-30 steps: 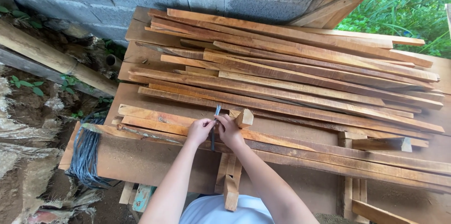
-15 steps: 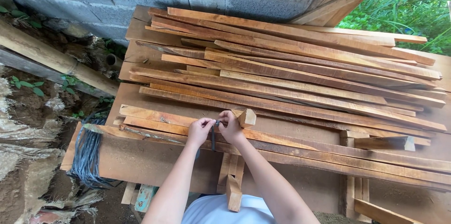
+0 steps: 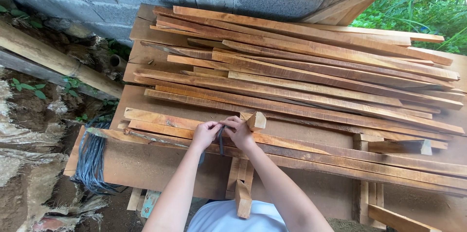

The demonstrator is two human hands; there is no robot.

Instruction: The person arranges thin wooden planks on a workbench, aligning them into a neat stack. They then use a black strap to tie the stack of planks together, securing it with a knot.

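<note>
Centre frame, left hand (image 3: 205, 133) and right hand (image 3: 239, 132) each pinch the strap (image 3: 220, 140) over the slats (image 3: 160, 126); best kept taut, pulled evenly

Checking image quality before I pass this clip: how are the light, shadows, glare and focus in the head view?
Head view: soft, even daylight, no glare on the wooden slats; only faint shadows beneath them. The left hand, right hand and the dark strap pinched between them look sharp. The foliage at top right is bright, slightly washed out. Straight boards bow a little near the edges, suggesting wide-angle distortion.
</note>
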